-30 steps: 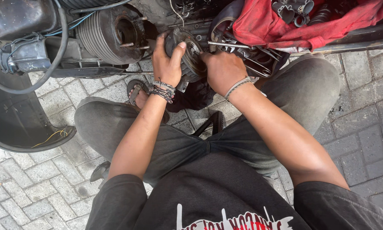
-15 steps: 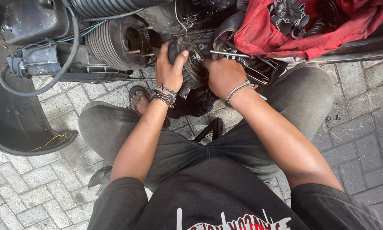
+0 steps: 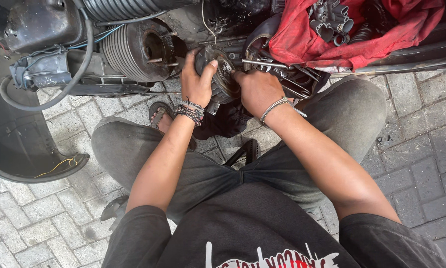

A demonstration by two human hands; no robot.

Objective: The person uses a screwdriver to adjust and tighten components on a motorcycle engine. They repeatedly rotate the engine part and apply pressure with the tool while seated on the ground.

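Hands meet on a round, finned grey engine part (image 3: pixel 222 74) held low between the knees, just right of the ribbed cylinder (image 3: pixel 133 49) of the stripped engine; the left hand (image 3: pixel 197 82) wraps its near side, thumb over the rim; the right hand (image 3: pixel 255 89) clasps the other side, fingers curled shut around it; above right, a red cloth (image 3: pixel 342 34) cradles grey metal parts (image 3: pixel 332 20); grey paving bricks (image 3: pixel 421 139) lie underfoot.

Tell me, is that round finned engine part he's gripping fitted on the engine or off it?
Off. Both the left hand and right hand hold the finned part clear of the engine cylinder, whose studs stand bare.
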